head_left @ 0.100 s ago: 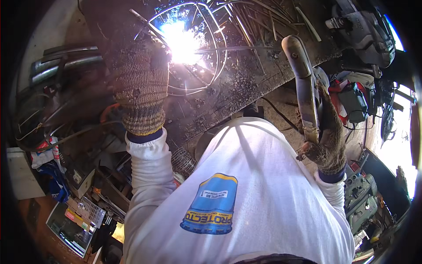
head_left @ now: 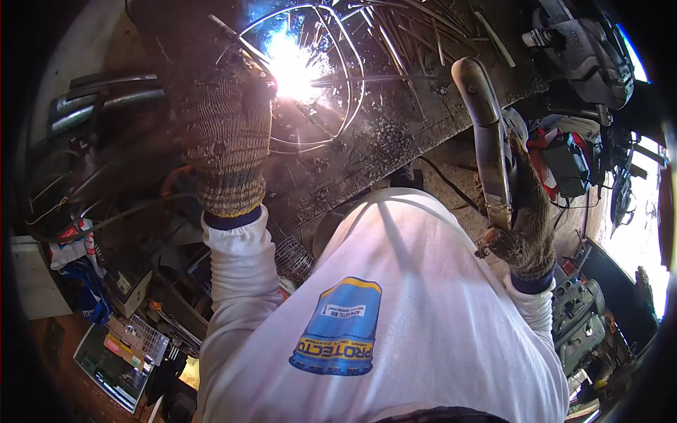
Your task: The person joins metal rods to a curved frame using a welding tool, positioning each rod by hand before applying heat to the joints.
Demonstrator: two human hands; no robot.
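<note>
Should the right hand, closed round the holder past the table's near edge, slip, the arc could burn the left hand, whose openness and hold I cannot tell, beside the frame on the table.

Wire frame on workbench, rods beside it, electrode holder to right

This is a cluttered metalworking workshop: a blue-white welding arc blazes beside wire hoops on a dark, grimy workbench. Loose metal rods litter its far side, curved metal lengths lie at left, and grey machine-like castings crowd the lower right.
</note>
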